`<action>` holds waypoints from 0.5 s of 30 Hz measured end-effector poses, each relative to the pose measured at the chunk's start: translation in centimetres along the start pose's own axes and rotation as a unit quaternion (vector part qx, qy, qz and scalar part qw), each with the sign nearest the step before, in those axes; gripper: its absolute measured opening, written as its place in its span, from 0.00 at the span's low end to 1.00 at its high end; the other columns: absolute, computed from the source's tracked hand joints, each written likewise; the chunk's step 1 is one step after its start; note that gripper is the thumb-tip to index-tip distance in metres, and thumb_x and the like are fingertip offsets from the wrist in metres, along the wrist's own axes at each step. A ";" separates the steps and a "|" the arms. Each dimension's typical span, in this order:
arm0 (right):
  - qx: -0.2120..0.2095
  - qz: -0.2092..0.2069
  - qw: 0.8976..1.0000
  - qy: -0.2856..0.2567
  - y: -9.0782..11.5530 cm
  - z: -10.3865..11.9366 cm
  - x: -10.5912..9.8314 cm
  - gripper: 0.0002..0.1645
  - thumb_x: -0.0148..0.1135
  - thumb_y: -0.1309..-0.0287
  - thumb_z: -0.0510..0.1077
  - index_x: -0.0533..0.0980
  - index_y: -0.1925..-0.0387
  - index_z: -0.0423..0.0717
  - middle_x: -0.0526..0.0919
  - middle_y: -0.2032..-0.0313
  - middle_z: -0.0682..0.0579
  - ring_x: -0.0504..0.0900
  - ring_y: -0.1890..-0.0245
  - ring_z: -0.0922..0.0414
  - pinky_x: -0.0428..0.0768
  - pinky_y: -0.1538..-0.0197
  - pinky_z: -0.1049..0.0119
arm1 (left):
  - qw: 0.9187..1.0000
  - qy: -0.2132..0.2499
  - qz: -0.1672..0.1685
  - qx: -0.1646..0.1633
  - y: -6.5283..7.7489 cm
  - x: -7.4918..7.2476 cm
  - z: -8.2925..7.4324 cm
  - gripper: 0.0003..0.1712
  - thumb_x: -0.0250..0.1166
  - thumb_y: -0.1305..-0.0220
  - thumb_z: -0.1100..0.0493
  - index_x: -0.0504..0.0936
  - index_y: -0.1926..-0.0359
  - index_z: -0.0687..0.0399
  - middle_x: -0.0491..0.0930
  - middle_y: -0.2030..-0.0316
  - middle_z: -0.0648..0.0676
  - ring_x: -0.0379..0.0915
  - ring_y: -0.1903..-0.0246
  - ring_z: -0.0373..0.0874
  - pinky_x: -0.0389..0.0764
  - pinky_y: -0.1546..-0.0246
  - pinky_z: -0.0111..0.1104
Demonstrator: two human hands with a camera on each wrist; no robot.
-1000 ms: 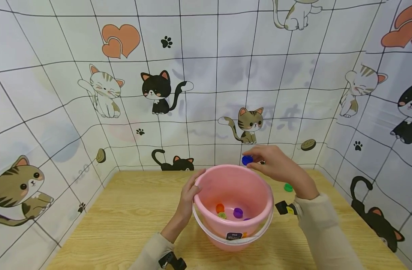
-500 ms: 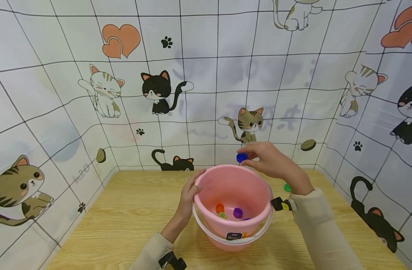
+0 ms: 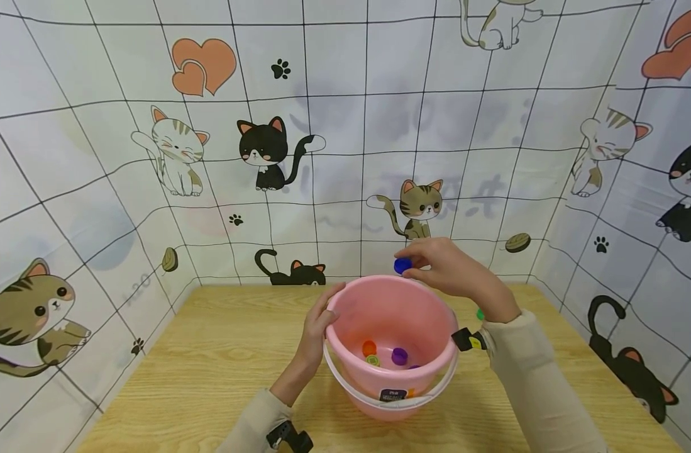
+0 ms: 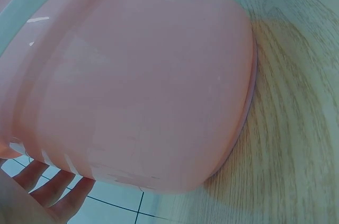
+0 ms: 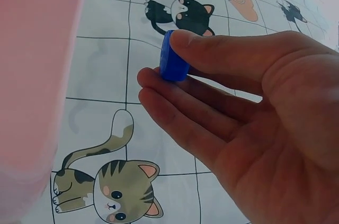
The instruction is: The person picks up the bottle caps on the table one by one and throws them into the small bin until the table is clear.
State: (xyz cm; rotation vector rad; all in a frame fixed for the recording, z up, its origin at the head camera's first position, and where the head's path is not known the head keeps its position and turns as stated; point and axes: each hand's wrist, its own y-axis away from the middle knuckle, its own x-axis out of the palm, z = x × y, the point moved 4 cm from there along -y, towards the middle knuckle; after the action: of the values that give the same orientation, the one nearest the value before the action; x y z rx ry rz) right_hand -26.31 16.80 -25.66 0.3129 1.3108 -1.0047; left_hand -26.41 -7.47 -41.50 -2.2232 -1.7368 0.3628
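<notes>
A pink bucket (image 3: 390, 390) stands on the wooden table, its white handle (image 3: 345, 387) hanging down at the front. My left hand (image 3: 312, 333) grips its left rim, thumb at the edge and fingers along the outer wall; the left wrist view shows those fingers (image 4: 55, 192) against the pink side. Above the far rim my right hand (image 3: 449, 270) pinches a small round blue cap (image 5: 175, 62) between thumb and fingers. Inside the bucket lie an orange cap (image 3: 369, 348), a yellow-green cap (image 3: 372, 360) and a purple cap (image 3: 399, 357), with another purple piece partly hidden by the front rim.
A green cap (image 3: 480, 314) lies on the table (image 3: 226, 358) right of the bucket, mostly hidden behind my right wrist. Cloth walls (image 3: 345, 126) printed with cats and grid lines enclose the table at the back and both sides.
My right hand has moved left with the blue cap, from the far right of the rim to above its back edge. The left hand and the bucket have stayed put.
</notes>
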 end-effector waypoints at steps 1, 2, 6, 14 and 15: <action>-0.003 0.000 1.000 0.002 -0.1 0.0 0.0 0.22 0.69 0.37 0.37 0.81 0.43 0.35 0.88 0.51 0.42 0.90 0.56 0.50 0.88 0.50 0.52 | 1.000 0.002 -0.001 0.000 0.0 0.0 0.0 0.35 0.45 0.31 0.57 0.66 0.23 0.47 0.71 0.29 0.57 0.75 0.41 0.61 0.83 0.44 0.44; -0.002 0.001 1.000 0.003 -0.1 0.0 0.0 0.22 0.69 0.37 0.37 0.81 0.43 0.35 0.88 0.51 0.42 0.90 0.56 0.50 0.88 0.50 0.52 | 1.000 0.003 -0.001 0.001 -0.1 0.0 0.0 0.35 0.46 0.31 0.57 0.66 0.23 0.48 0.71 0.29 0.58 0.76 0.41 0.61 0.84 0.45 0.44; -0.009 0.003 1.000 0.010 -0.2 0.0 0.1 0.21 0.70 0.38 0.38 0.82 0.44 0.36 0.88 0.51 0.43 0.89 0.57 0.51 0.88 0.51 0.51 | 1.000 0.012 -0.003 0.002 -0.2 0.0 -0.1 0.35 0.46 0.33 0.59 0.68 0.24 0.48 0.73 0.31 0.60 0.77 0.43 0.62 0.84 0.47 0.46; -0.001 0.023 1.000 0.002 -0.3 -0.2 0.5 0.20 0.69 0.38 0.36 0.82 0.44 0.35 0.89 0.52 0.42 0.90 0.57 0.50 0.88 0.54 0.55 | 1.000 0.012 -0.004 -0.001 -0.1 0.0 -0.1 0.35 0.47 0.33 0.58 0.68 0.24 0.48 0.73 0.31 0.60 0.78 0.43 0.62 0.84 0.47 0.48; -0.003 0.025 1.000 0.002 -0.3 -0.3 0.5 0.20 0.69 0.38 0.36 0.82 0.45 0.35 0.89 0.52 0.42 0.90 0.57 0.50 0.88 0.54 0.55 | 1.000 0.011 -0.004 -0.002 -0.1 -0.1 0.0 0.35 0.47 0.33 0.58 0.68 0.24 0.47 0.73 0.31 0.60 0.78 0.43 0.61 0.84 0.47 0.47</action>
State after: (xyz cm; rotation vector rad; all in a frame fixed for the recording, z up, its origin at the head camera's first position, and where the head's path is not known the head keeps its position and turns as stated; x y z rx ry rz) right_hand -26.73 16.60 -26.11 0.3420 1.3022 -0.9584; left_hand -26.50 -7.50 -41.43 -2.2145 -1.7371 0.3317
